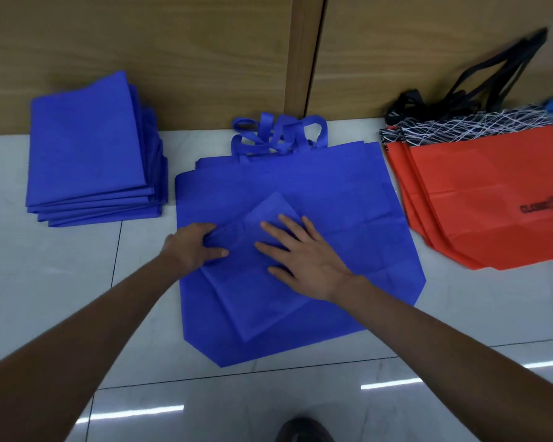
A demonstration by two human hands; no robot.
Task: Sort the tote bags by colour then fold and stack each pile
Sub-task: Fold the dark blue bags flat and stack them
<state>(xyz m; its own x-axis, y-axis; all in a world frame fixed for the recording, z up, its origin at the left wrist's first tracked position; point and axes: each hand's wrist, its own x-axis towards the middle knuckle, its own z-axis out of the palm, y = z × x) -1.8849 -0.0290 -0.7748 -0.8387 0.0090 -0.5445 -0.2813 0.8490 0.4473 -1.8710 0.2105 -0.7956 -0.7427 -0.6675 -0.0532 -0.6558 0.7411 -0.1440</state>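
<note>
The left hand (192, 247) pinches the folded bag (253, 298) by its edge, the right hand (304, 256) lies spread flat on it, and the folded stack (87, 138) sits off leftward, nearer the left hand.

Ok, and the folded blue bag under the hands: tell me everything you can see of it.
The folded blue bag is a flat, roughly rectangular packet of thin matte blue fabric, non-woven by the look, lying askew on the spread-out blue bags on the tiled floor. No handles of its own show. The left hand grips its left corner with curled fingers; the right hand presses flat on its upper part.
</note>
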